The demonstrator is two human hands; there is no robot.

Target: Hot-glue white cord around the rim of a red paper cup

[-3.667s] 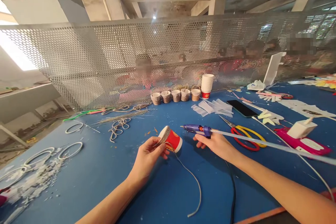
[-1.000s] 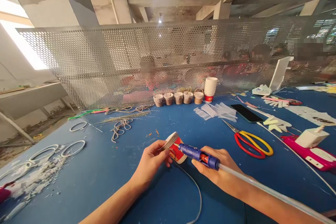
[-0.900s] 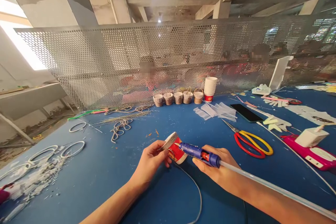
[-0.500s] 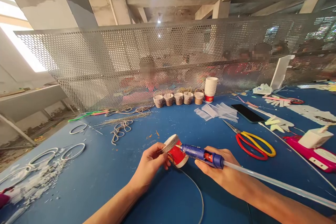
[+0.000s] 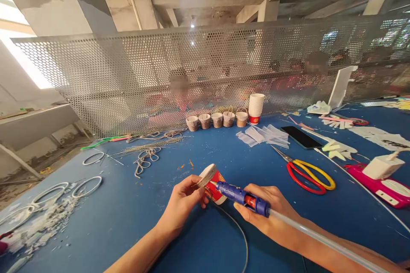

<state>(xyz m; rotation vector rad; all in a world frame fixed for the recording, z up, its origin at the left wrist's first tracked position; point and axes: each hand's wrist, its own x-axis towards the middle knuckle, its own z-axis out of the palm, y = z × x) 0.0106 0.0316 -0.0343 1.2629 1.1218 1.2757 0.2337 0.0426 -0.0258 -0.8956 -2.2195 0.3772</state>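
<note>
My left hand point(image 5: 185, 200) is closed on a red and white paper cup point(image 5: 218, 179), tilted on its side above the table. Grey cord point(image 5: 207, 175) is wound round the cup's upper end, and a loose length trails in a curve toward the front edge. In my right hand point(image 5: 269, 209) is a blue hot glue gun point(image 5: 238, 194), its nozzle at the cup wall just below the wound cord. A long clear glue stick point(image 5: 320, 234) sticks out from the gun's rear. Whether the nozzle touches the cup I cannot tell.
Several small cord-covered baskets point(image 5: 217, 120) and stacked paper cups point(image 5: 256, 108) stand before a perforated metal screen point(image 5: 137, 81). Scissors point(image 5: 307, 175), a phone point(image 5: 301, 137) and a pink power strip point(image 5: 381, 185) lie right. Cord bundles point(image 5: 147, 158) and white rings point(image 5: 87, 187) lie left.
The glue gun's nozzle has moved slightly left and down along the cup, and my right hand has shifted with it. My left hand keeps its hold on the cup.
</note>
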